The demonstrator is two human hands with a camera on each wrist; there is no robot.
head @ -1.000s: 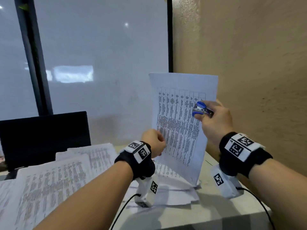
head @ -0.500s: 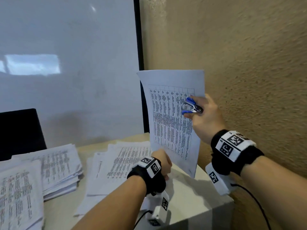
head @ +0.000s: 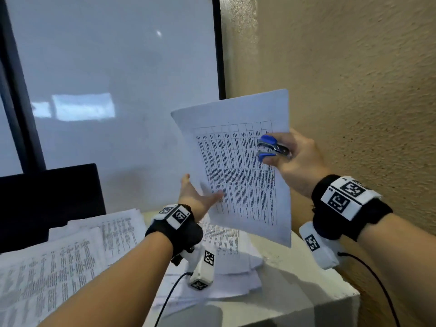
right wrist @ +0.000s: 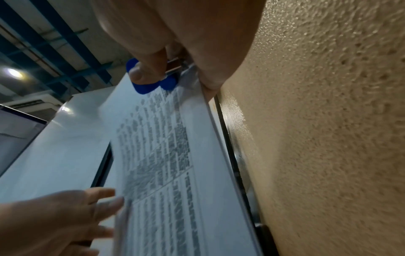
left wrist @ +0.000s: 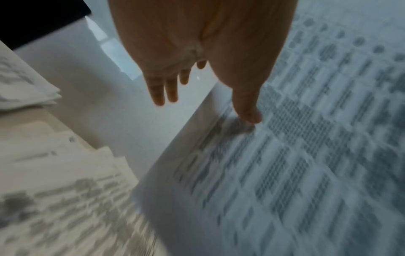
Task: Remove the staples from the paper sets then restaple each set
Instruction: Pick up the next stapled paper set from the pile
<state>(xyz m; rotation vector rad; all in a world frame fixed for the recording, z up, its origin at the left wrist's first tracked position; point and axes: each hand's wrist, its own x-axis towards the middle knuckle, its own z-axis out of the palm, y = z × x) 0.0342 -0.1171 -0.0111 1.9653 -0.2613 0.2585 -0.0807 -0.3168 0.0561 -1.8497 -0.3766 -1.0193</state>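
Note:
A printed paper set (head: 238,185) is held upright in the air in front of the wall. My right hand (head: 280,152) pinches its upper right edge and also grips a blue staple remover (head: 269,147) against the page. The right wrist view shows the thumb on the blue remover (right wrist: 144,88) at the top of the paper set (right wrist: 166,155). My left hand (head: 197,198) is spread at the sheet's left edge. Its thumb (left wrist: 249,114) touches the printed face of the paper set (left wrist: 306,164), and its straight fingers (left wrist: 166,86) lie off the page edge.
Piles of printed paper (head: 59,267) cover the left of the white table (head: 306,291), with more sheets (head: 226,253) under my hands. A black monitor (head: 47,197) stands at back left. A rough beige wall (head: 354,90) is close on the right.
My left hand has let go of the sheet's lower edge, opened, and risen to the left edge. The paper's top has tilted left. My right hand keeps its hold.

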